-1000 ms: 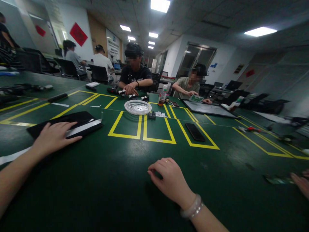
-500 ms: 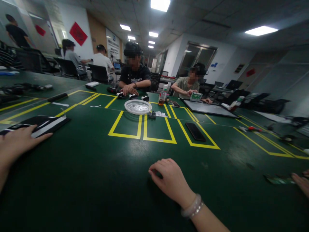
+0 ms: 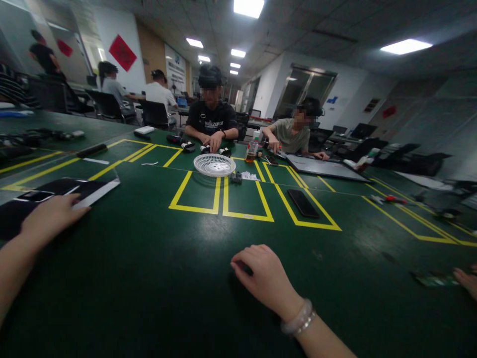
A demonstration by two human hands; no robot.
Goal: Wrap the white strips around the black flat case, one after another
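And here's the left hand [image 3: 50, 216] on the dark flat item [image 3: 11, 219] at the person's left, thumb standing apart from the fingers, palm down over its near side! The item lies under and just beyond that hand, cut off by the view's left edge; its white strip [image 3: 99, 193] slants away from the fingertips, rightward and farther out. That's the nearer hand by a long way, because the right hand [image 3: 261, 276] sits well apart on the green table [image 3: 167, 298], loosely open, fingers gently curled, nothing seen in it, with the black phone [image 3: 302, 203] beyond
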